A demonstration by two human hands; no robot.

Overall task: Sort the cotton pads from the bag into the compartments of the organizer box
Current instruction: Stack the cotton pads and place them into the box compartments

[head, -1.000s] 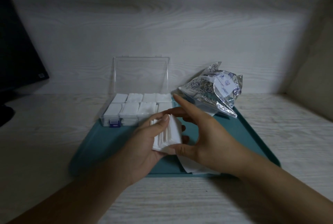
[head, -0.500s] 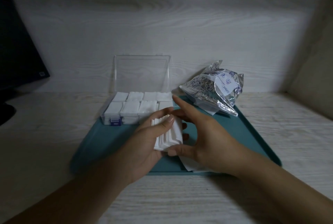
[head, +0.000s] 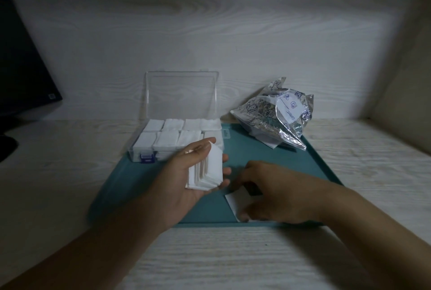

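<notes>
Soft, light pads (head: 211, 173) are fanning in the gripping left hand (head: 184, 180); right hand (head: 268, 194), fingers curled, is pinching loose pads (head: 233, 203); best squeezed across edges.

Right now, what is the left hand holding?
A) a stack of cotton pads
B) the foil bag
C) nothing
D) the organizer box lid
A: the left hand grips a stack of cotton pads above the teal tray, while the foil bag lies untouched at the tray's far right corner.
</notes>
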